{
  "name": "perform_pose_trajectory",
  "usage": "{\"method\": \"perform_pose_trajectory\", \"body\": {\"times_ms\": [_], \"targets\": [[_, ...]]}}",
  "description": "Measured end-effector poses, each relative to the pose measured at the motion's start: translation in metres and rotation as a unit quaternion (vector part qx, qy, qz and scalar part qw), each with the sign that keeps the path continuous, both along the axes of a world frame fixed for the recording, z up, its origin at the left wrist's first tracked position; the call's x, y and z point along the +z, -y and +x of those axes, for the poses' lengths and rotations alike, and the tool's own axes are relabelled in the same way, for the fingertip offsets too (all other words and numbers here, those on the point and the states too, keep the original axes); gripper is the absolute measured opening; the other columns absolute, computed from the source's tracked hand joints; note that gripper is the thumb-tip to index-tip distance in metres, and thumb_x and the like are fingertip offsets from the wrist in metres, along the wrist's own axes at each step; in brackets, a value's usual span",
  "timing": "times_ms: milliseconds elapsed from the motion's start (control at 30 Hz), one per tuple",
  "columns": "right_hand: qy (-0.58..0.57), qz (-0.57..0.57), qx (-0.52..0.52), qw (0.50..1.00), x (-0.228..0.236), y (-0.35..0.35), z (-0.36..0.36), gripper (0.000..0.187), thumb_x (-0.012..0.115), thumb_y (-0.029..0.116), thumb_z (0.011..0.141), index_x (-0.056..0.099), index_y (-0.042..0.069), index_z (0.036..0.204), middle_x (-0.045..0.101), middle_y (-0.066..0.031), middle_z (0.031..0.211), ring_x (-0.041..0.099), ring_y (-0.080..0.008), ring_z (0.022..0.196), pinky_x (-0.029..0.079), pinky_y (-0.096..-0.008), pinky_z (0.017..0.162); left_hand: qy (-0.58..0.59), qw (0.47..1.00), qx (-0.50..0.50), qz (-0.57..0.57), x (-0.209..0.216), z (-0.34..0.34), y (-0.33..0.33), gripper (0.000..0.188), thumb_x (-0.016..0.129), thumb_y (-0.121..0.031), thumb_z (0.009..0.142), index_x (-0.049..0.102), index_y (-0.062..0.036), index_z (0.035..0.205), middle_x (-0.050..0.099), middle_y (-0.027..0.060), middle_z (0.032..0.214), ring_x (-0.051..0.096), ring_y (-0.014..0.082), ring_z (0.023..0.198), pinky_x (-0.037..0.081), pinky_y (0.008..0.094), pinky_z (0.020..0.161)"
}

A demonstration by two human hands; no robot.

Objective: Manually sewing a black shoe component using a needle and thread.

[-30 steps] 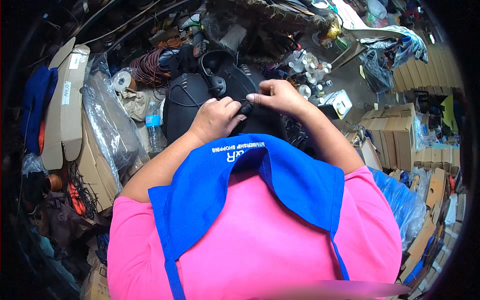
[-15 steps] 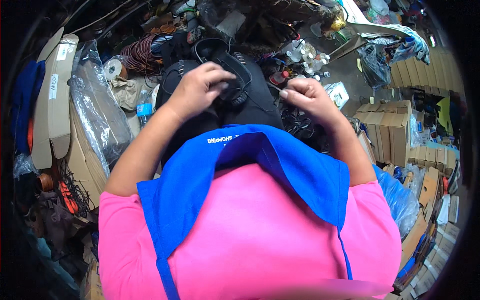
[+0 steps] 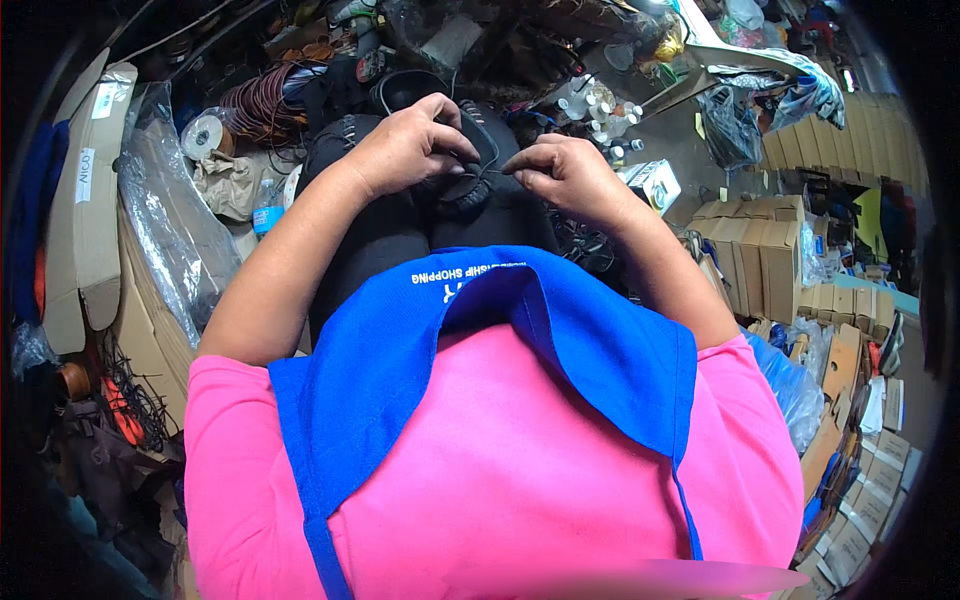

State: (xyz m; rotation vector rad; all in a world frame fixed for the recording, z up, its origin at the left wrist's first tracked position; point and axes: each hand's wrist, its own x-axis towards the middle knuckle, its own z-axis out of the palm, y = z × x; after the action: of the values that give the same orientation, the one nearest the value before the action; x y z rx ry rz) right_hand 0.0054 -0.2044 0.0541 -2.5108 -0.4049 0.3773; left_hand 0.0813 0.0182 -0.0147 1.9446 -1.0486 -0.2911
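A black shoe [image 3: 462, 195] with ridged stitching along its edge rests on my black-clad lap [image 3: 400, 225]. Over its left side my left hand [image 3: 420, 145] is closed, thumb and fingertips drawn together close to the shoe; what they pinch is too small to make out. My right hand [image 3: 568, 175] is closed in a pinch just right of the shoe, on a thin dark thread [image 3: 497, 171] that runs to the shoe's edge. Part of the shoe is hidden behind my left hand.
Small bottles [image 3: 600, 105] and a white container [image 3: 652, 184] stand beyond my right hand. Cardboard boxes [image 3: 750, 245] are stacked on the right. To the left are a white spool [image 3: 203, 137], coiled brown cord [image 3: 270, 100], a water bottle [image 3: 266, 205] and plastic-wrapped cardboard [image 3: 175, 200].
My right hand has moved left, in toward the shoe. My left hand has shifted slightly right and up, its fingers now over the shoe. The view has shifted a little.
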Motion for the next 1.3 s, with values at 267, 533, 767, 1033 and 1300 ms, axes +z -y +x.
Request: {"method": "perform_pose_trajectory", "body": {"times_ms": [267,533,767,1033,1300], "targets": [[-0.020,0.008,-0.034,0.999,0.003,-0.011,-0.002,0.019,0.059,0.005,0.077,0.067,0.002,0.094,0.063,-0.0111,0.082,0.062,-0.0180,0.073,0.049,-0.0289,0.067,-0.021,1.000,0.001,0.000,0.000,0.001,-0.001,0.029,0.074,-0.004,0.066,0.071,-0.0155,0.092,0.052,0.0069,0.100,0.055,0.0220,0.095,0.048,0.0311,0.081],[0.065,-0.051,0.007,0.997,-0.004,-0.017,-0.005,0.018,0.061,0.009,0.076,0.067,0.003,0.092,0.064,-0.0115,0.081,0.063,-0.0270,0.074,0.050,-0.0334,0.069,-0.017,1.000,0.004,0.002,-0.001,0.000,-0.003,0.028,0.075,-0.006,0.066,0.071,-0.0152,0.092,0.051,0.0064,0.097,0.055,0.0213,0.093,0.047,0.0308,0.079],[0.147,-0.151,0.039,0.977,0.005,-0.027,-0.007,0.012,0.063,0.021,0.075,0.068,0.013,0.082,0.060,-0.0064,0.077,0.059,-0.0246,0.084,0.041,-0.0380,0.077,-0.020,1.000,0.002,-0.003,-0.005,0.000,-0.002,0.027,0.075,-0.007,0.067,0.071,-0.0155,0.092,0.051,0.0062,0.097,0.054,0.0213,0.094,0.047,0.0313,0.080],[0.084,-0.071,0.066,0.992,-0.008,-0.013,0.009,0.015,0.065,0.013,0.074,0.069,0.010,0.088,0.058,-0.0077,0.078,0.058,-0.0250,0.086,0.045,-0.0350,0.078,-0.030,0.999,0.009,0.007,-0.003,0.001,0.002,0.026,0.076,-0.008,0.066,0.072,-0.0157,0.091,0.051,0.0057,0.097,0.055,0.0202,0.092,0.047,0.0306,0.078],[-0.185,0.162,-0.013,0.969,-0.038,0.024,0.018,0.018,0.061,0.010,0.084,0.067,0.007,0.101,0.057,-0.0039,0.098,0.055,-0.0149,0.093,0.043,-0.0270,0.082,-0.046,0.999,-0.008,0.007,-0.005,0.004,0.009,0.024,0.076,-0.009,0.065,0.072,-0.0147,0.088,0.050,0.0051,0.093,0.055,0.0201,0.088,0.047,0.0304,0.076]]}}
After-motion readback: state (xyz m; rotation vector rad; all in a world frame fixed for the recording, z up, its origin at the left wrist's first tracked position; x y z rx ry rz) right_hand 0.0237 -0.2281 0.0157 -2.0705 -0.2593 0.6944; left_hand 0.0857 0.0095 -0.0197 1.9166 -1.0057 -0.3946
